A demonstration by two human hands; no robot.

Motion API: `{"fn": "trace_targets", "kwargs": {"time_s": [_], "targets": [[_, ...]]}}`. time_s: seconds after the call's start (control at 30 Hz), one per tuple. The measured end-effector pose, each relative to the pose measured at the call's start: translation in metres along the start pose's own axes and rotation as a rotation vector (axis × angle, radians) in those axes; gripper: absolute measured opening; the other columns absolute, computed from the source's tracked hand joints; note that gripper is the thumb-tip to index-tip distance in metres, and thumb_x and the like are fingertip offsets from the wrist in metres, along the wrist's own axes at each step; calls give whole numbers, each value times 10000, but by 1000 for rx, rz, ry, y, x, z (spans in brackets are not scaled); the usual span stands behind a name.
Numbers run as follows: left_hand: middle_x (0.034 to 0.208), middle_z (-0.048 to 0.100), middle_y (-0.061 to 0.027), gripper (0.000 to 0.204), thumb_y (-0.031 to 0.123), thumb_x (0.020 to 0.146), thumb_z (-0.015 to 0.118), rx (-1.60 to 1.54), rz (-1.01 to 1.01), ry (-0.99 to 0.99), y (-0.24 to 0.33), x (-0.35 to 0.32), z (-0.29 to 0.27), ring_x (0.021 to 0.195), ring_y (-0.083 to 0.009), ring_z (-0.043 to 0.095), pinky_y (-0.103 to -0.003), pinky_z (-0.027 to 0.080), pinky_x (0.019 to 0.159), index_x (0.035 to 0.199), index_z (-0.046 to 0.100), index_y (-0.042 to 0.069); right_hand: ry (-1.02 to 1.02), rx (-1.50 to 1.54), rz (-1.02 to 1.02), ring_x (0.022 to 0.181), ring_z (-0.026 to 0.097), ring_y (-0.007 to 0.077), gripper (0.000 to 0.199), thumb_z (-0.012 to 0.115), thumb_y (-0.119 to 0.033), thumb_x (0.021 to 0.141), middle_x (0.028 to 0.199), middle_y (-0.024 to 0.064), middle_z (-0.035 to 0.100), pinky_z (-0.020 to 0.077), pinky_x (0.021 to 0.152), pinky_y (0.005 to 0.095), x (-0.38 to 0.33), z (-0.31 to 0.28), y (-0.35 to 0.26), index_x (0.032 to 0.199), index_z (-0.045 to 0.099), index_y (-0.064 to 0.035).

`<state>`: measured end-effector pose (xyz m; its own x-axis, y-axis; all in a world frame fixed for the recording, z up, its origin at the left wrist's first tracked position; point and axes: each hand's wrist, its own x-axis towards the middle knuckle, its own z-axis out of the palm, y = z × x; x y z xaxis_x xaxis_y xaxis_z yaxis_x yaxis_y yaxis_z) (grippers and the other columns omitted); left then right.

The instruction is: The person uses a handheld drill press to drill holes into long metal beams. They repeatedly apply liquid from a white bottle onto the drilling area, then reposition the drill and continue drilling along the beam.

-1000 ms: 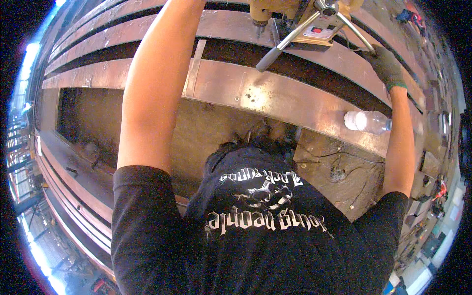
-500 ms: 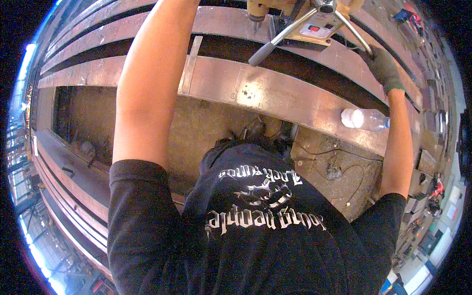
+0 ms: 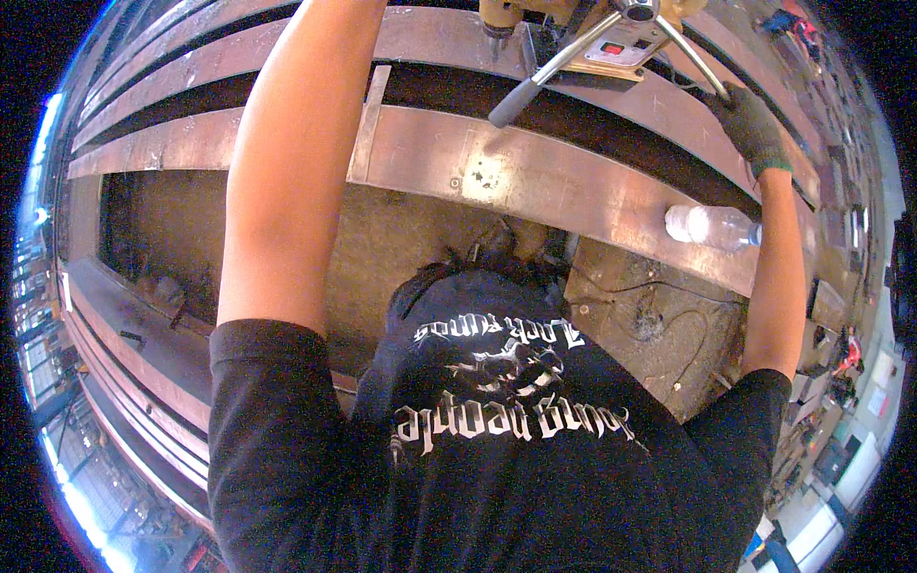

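Note:
My right hand [image 3: 752,129], in a dark work glove with a green cuff, is closed round the outer end of a feed lever on a magnetic drill [image 3: 611,50]. The lever's grip is covered by the glove. A second lever [image 3: 521,101] with a black grip slants down to the left from the same hub. The drill's spindle end [image 3: 497,31] points down at the left of its body, close to the steel beams. My bare left forearm [image 3: 287,181] reaches up past the top edge, so the left hand is out of sight.
Long rusty steel beams [image 3: 573,205] run across in rows with dark gaps between them. A clear plastic bottle [image 3: 713,227] lies on the nearest beam, beside my right forearm. A narrow metal strip [image 3: 371,124] lies across the beams. Cables [image 3: 659,286] trail over the dirty floor.

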<state>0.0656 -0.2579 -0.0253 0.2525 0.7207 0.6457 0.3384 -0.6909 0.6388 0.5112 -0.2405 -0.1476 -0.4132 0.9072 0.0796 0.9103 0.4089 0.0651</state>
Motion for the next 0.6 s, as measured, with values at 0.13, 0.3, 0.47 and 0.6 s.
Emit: {"fn": "trace_targets", "kwargs": {"time_s": [0.13, 0.3, 0.47, 0.6], "targets": [[1231, 725, -125, 545, 233, 827, 851, -41, 10, -8, -3, 1, -2, 1143, -215, 664, -342, 505, 1044, 1290, 673, 7, -5, 7, -11, 730, 635, 367, 319, 703, -309, 970, 844, 253, 680, 509, 723, 471, 0, 1, 3, 1059, 677, -4], [1228, 729, -118, 537, 223, 830, 853, 76, -127, 113, 4, -2, 0, 1153, -205, 661, -347, 501, 1052, 1290, 675, 12, -85, 19, 23, 738, 628, 365, 355, 703, -343, 968, 879, 259, 693, 516, 744, 465, 5, -13, 2, 1083, 692, -7], [1223, 724, -127, 595, 209, 804, 871, -128, -12, -27, -4, 4, 0, 1150, -219, 663, -354, 515, 1037, 1313, 644, -1, -19, -171, -32, 769, 647, 364, 394, 711, -390, 952, 892, 236, 714, 516, 773, 458, 8, -34, 4, 1061, 700, -11], [1198, 718, -128, 604, 170, 793, 876, -164, -91, -15, -3, -3, 3, 1142, -211, 659, -346, 532, 1002, 1307, 620, -15, -118, -161, 84, 803, 676, 334, 389, 716, -393, 944, 904, 208, 730, 517, 794, 453, 7, -87, -4, 1062, 709, -23]]}}
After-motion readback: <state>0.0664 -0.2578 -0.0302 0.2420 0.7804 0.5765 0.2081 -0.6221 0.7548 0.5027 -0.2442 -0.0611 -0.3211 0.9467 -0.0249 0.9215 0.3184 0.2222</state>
